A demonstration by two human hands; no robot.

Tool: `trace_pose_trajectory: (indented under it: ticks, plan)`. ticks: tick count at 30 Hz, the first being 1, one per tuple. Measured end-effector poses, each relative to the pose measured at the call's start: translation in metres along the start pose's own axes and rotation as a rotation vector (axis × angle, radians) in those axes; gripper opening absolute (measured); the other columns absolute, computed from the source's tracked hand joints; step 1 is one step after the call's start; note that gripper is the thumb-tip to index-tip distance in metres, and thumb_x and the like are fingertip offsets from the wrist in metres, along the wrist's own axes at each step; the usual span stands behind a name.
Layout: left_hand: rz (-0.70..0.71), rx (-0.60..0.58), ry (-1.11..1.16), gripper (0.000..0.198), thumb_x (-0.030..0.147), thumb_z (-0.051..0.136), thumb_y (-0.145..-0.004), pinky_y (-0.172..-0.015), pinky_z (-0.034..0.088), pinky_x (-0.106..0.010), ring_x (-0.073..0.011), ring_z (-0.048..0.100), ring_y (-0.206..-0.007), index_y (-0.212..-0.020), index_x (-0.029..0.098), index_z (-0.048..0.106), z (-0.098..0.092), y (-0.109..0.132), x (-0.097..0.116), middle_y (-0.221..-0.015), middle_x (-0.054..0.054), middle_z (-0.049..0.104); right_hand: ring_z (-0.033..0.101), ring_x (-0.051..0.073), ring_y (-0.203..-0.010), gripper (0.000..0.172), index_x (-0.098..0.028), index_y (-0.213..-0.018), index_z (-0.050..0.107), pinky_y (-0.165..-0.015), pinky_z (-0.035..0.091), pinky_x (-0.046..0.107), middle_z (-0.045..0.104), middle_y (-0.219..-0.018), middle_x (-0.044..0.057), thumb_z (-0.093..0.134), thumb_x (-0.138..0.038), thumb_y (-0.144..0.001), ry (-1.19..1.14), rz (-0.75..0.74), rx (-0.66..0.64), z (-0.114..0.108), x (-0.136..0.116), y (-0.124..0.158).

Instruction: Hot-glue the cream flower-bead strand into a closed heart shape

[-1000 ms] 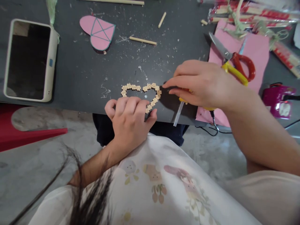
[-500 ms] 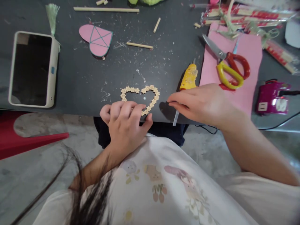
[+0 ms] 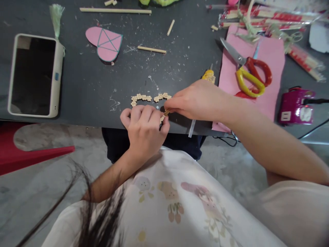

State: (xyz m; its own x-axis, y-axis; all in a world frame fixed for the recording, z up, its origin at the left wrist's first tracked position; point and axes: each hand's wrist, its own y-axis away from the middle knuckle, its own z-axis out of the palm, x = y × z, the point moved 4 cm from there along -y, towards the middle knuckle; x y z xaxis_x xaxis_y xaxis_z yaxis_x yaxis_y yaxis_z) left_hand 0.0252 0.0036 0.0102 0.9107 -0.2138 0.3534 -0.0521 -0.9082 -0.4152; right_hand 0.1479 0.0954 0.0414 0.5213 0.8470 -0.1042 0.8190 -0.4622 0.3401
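Note:
A heart outline of small beige pieces (image 3: 141, 97) lies at the table's near edge, with a small gap at its top middle. My left hand (image 3: 146, 125) covers its lower left part, fingers curled and thumb on the lower right side. My right hand (image 3: 194, 101) pinches at the heart's right side, close to my left thumb; its fingertips are closed on that side. The yellow glue gun (image 3: 208, 76) lies partly hidden behind my right hand, and a clear glue stick (image 3: 191, 128) sticks out over the table edge.
A phone-like device (image 3: 33, 75) lies at the left. Pink heart card (image 3: 109, 43) and thin sticks (image 3: 151, 49) are further back. Red-and-yellow scissors (image 3: 250, 77) rest on pink sheet (image 3: 273, 68), beside a purple box (image 3: 295, 106) with a cable. Wrapped sticks (image 3: 282, 17) lie behind.
My right hand has moved left from beside the glue gun to the heart's right side. My left hand has shifted slightly right and up along the heart.

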Motion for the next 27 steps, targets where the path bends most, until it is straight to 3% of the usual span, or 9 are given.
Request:
trace_pose_trajectory:
  ticks: [9, 27]
  plan:
    - [-0.003, 0.076, 0.028, 0.013, 0.025, 0.066, -0.084, -0.08, 0.031, -0.043, -0.023, 0.061, -0.085, -0.072, 0.022, 0.062, 0.001, -0.002, -0.001, -0.076, -0.001, 0.069, 0.053, 0.012, -0.062, 0.025, -0.022, -0.101, 0.07, -0.056, 0.021, 0.03, 0.073, -0.085, 0.002, 0.046, -0.021, -0.095, 0.004, -0.029, -0.015, 0.0, -0.001, 0.001]
    - [-0.039, 0.075, 0.018, 0.01, 0.028, 0.066, -0.087, -0.085, 0.034, -0.046, -0.0243, 0.063, -0.088, -0.077, 0.023, 0.066, -0.008, -0.002, -0.001, -0.081, -0.002, 0.072, 0.057, 0.016, -0.07, 0.03, -0.023, -0.107, 0.07, -0.059, 0.026, 0.031, 0.073, -0.088, 0.004, 0.043, -0.02, -0.094, 0.031, -0.001, -0.038, -0.009, -0.004, 0.002]
